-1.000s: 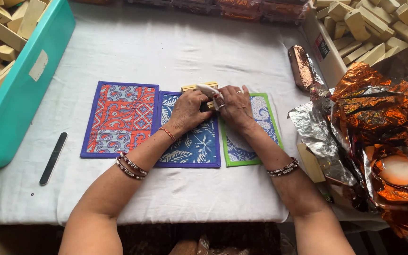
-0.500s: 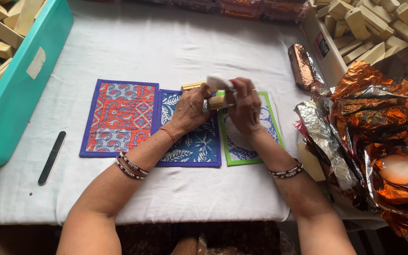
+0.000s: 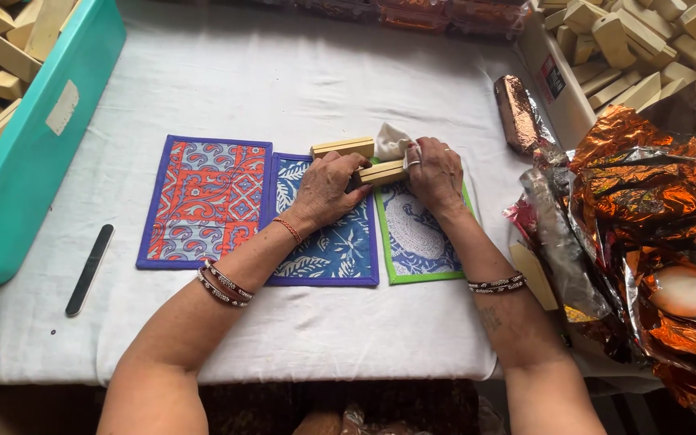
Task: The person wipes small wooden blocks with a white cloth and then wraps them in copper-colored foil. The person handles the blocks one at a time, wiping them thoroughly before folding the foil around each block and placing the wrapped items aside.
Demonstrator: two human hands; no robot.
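My left hand [image 3: 325, 187] and my right hand [image 3: 435, 172] both grip a pale yellow bar [image 3: 382, 171] that lies across the join of two mats. The right hand also pinches a bit of white cloth [image 3: 392, 141] at the bar's far end. A second pale bar [image 3: 343, 147] lies just beyond, above the blue floral mat [image 3: 324, 242]. The green-edged mat [image 3: 414, 238] sits under my right wrist. An orange and blue patterned mat [image 3: 205, 197] lies to the left of both.
A teal bin [image 3: 38, 153] of pale bars stands at the left, and a box [image 3: 561, 89] with more bars at the back right. Crumpled copper foil [image 3: 654, 209] piles up at the right. A foil-wrapped bar [image 3: 517, 113] and a black file [image 3: 89, 268] lie on the white cloth.
Both hands have come down from a slightly raised hold and now press the bar flat on the mats. The white cloth shows at the bar's end.
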